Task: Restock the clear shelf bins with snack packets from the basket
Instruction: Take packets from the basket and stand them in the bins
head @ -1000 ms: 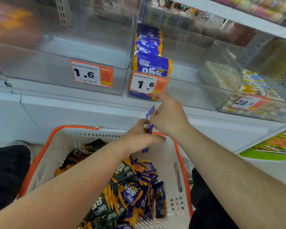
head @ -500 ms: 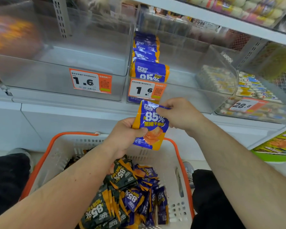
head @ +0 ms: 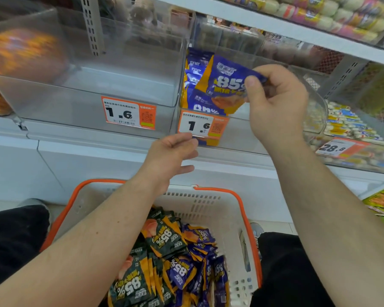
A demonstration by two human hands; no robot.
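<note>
The left hand point(head: 172, 156) has let go and hangs loose, so now only the right hand point(head: 275, 103) pinches the blue packet point(head: 225, 85), lifting it up to the clear bin point(head: 237, 129) to drop in.

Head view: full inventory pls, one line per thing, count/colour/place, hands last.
held packet: 1, blue and orange, at the mouth of the middle bin
middle bin: 1, clear, shelf centre, holds a row of blue packets
left bin: 1, clear, shelf left, no packets seen inside
price tags: 2 reading 1.6, white and orange, on the bin fronts; a third reading 28.8 further right
basket: 1, white with orange rim, below the shelf
basket packets: many, dark green and blue, piled in the basket
right bins: count unclear, hold pale wrapped snacks
left hand: empty, below the middle bin's tag
right hand: pinches the held packet
</note>
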